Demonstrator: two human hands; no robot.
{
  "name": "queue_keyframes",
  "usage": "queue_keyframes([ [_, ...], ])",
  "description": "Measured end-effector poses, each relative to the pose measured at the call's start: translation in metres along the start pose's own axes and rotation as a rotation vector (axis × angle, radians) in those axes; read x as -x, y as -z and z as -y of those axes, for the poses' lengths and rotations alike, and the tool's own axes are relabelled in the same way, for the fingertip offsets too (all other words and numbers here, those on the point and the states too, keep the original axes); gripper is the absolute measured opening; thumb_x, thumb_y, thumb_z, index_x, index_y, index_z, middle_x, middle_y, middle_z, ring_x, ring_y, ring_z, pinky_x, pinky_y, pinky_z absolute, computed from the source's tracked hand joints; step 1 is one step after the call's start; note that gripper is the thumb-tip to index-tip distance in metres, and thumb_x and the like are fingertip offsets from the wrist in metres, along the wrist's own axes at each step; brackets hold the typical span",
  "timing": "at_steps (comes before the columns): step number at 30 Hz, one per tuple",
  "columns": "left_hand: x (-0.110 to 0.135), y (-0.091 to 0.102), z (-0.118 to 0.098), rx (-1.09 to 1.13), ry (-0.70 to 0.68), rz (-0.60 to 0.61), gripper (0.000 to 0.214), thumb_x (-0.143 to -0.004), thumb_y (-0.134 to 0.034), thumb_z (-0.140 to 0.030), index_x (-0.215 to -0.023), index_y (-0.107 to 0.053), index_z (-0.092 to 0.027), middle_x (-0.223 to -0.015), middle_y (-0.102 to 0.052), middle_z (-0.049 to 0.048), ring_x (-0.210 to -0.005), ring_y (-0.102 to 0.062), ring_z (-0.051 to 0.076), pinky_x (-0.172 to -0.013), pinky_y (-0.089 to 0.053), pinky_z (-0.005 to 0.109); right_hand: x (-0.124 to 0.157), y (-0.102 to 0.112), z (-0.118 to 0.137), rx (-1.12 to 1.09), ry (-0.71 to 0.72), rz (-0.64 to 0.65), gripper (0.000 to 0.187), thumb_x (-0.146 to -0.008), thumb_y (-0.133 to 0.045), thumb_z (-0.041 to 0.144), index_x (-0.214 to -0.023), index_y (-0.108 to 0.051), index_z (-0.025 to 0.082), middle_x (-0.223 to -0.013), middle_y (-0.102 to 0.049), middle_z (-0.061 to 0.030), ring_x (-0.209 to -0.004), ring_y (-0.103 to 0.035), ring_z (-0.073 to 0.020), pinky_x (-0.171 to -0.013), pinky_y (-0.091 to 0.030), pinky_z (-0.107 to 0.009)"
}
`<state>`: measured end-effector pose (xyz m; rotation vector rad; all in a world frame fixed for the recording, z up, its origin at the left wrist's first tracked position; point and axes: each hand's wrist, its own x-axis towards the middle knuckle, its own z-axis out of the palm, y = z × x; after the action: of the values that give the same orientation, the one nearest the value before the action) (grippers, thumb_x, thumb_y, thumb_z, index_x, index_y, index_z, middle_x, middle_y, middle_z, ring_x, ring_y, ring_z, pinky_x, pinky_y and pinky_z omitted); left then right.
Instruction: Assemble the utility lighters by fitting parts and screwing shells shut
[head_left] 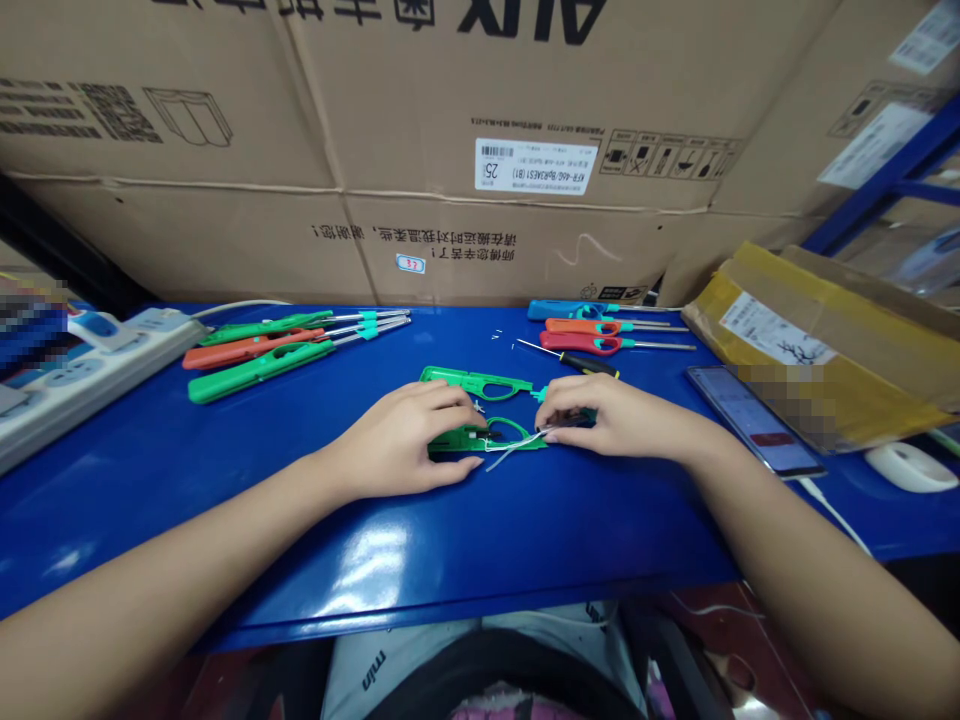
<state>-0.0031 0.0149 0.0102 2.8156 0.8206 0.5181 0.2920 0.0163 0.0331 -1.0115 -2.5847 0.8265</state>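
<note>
My left hand [409, 440] rests on the blue table [225, 470] with its fingers curled around the rear of an opened green lighter half [457, 438]. My right hand [607, 415] pinches the front end of that same half, where thin white wires [514, 447] stick out. The other green shell half [476, 381] lies just beyond the hands. A black and yellow screwdriver [574, 360] lies behind my right hand.
Several long lighters, green and orange [255, 355], lie at the back left. Three more, blue, orange and red [600, 328], lie at the back right. A white power strip [90, 365], a phone [754, 420], a white mouse [911, 466], a yellow parcel [810, 340] and cardboard boxes [450, 140] surround the work area.
</note>
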Motion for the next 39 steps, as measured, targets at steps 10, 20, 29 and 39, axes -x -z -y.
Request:
queue_keyframes([
  [10,-0.0008,-0.0004,0.001,0.065,0.037,0.012,0.021,-0.093,-0.063,-0.035,-0.108,-0.069,-0.021,-0.106,-0.072,0.0044,-0.102,-0.067,0.024,-0.09,-0.051,0.038,-0.0008,-0.001,0.0069,-0.024,-0.076,-0.001,0.019,-0.096,-0.062,0.034,-0.105,-0.064,0.019,-0.085,-0.063,-0.0009,-0.075,-0.056,-0.0143,-0.068,-0.046,-0.027],
  [20,-0.0017,-0.0003,-0.0005,0.105,0.096,0.042,0.019,-0.091,-0.064,-0.033,-0.106,-0.064,-0.021,-0.107,-0.07,0.004,-0.101,-0.065,0.023,-0.088,-0.051,0.037,-0.0012,-0.001,0.008,-0.027,-0.033,-0.024,0.014,-0.097,-0.057,0.029,-0.095,-0.064,0.017,-0.09,-0.065,-0.0037,-0.079,-0.058,-0.0151,-0.073,-0.047,-0.028],
  [29,-0.0019,0.0005,0.0005,0.102,0.092,0.057,0.022,-0.09,-0.064,-0.032,-0.109,-0.065,-0.021,-0.107,-0.069,0.0052,-0.102,-0.065,0.024,-0.09,-0.052,0.039,-0.0002,0.0001,0.0045,-0.032,-0.113,0.001,0.009,-0.089,-0.068,0.026,-0.092,-0.071,0.018,-0.093,-0.072,-0.0061,-0.083,-0.065,-0.019,-0.074,-0.05,-0.031],
  [39,-0.0024,-0.0021,0.002,0.118,0.031,0.027,0.032,-0.093,-0.063,-0.032,-0.122,-0.067,-0.019,-0.114,-0.071,0.0083,-0.107,-0.067,0.025,-0.094,-0.054,0.041,-0.0031,-0.0025,0.0045,0.019,-0.07,-0.009,0.006,-0.088,-0.07,0.022,-0.084,-0.073,0.018,-0.09,-0.073,-0.0048,-0.082,-0.066,-0.0173,-0.074,-0.05,-0.029],
])
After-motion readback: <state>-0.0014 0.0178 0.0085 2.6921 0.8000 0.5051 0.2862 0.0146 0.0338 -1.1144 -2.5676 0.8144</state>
